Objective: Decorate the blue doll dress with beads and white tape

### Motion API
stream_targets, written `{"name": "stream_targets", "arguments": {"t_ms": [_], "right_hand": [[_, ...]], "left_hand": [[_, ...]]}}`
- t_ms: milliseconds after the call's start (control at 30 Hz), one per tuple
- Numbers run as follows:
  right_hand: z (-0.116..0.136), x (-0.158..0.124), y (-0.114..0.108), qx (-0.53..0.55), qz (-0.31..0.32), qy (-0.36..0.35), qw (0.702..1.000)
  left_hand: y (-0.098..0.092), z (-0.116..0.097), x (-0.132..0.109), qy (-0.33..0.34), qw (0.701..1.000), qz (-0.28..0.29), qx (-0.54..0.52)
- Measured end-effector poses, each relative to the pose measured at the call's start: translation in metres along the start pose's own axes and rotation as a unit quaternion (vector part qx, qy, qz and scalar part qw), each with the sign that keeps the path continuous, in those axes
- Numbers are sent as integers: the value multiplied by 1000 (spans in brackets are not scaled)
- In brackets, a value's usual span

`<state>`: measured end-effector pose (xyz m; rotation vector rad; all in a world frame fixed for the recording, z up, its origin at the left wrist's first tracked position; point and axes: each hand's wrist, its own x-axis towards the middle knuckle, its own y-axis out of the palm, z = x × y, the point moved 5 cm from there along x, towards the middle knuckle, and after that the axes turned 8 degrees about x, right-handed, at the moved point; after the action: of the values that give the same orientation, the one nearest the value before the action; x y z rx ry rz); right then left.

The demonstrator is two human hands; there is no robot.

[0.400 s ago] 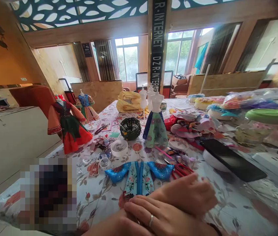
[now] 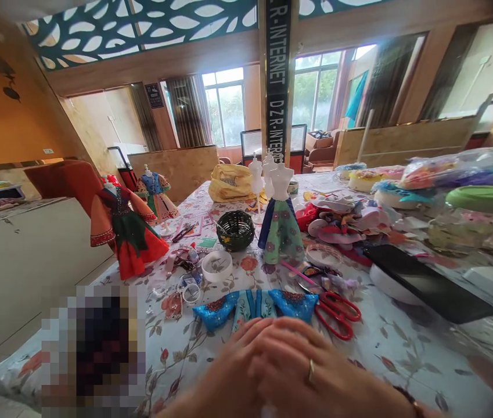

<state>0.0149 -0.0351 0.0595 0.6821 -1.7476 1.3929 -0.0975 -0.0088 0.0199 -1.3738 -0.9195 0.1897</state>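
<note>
My left hand point(image 2: 235, 363) and my right hand point(image 2: 301, 357) are pressed together low in the middle of the view, blurred by motion. My right hand wears a ring, and its bent fingers fold over the fingers of my left. Both look closed; I see nothing held in them, though the palms are hidden. Just beyond lies a small blue doll-sized jacket point(image 2: 257, 305) with flower embroidery and wide sleeves, its lower part covered by my hands. Red-handled scissors point(image 2: 339, 313) lie to its right, close to the right sleeve.
A white dress form point(image 2: 279, 186) wears a green skirt point(image 2: 283, 232). Beside it stands a dark woven basket point(image 2: 235, 230). A red-and-green doll dress point(image 2: 135, 232) stands at left. To the right are a fabric pile point(image 2: 342, 223), a phone point(image 2: 429, 283) and a green-lidded jar point(image 2: 479, 203).
My hands, crossed at the wrists before, have come together in the middle, my left drawing back leftward. The scissors' handles are now uncovered, and more of the jacket's lower part is hidden.
</note>
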Motion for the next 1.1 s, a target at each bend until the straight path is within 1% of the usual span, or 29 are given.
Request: {"name": "stream_targets", "arguments": {"t_ms": [33,100,167,233,333,433,533,600,667,767,867,967,1100], "right_hand": [[-10,-2,-1,-23,-7,36,999],[-34,-10,3,-52,16,136,989],[-53,-18,8,-50,30,195,979],[-65,-26,14,-22,41,230,972],[-73,-35,23,24,58,274,960],[-72,-42,33,39,103,313,943],[-70,-45,40,38,164,327,930],[-70,-45,42,50,204,324,922],[-71,-45,42,73,230,328,913],[-72,-46,39,108,250,344,899],[-71,-48,38,125,280,336,890],[-67,-48,37,129,302,301,895],[-64,-42,31,124,281,267,913]], "left_hand": [[-8,5,-9,26,1000,6,8],[-16,16,-26,55,995,30,79],[-18,29,-39,29,993,48,102],[-16,40,-44,-9,994,50,95],[-12,49,-36,-55,994,41,83],[-11,55,-16,-61,993,46,87],[-7,60,-1,-54,990,87,93],[-3,62,2,-45,988,113,96],[1,63,0,-41,986,125,100],[4,63,-6,-47,985,126,106],[5,61,-12,-55,982,141,112],[3,59,-16,-57,980,156,110],[0,56,-19,-65,978,168,103]]}}
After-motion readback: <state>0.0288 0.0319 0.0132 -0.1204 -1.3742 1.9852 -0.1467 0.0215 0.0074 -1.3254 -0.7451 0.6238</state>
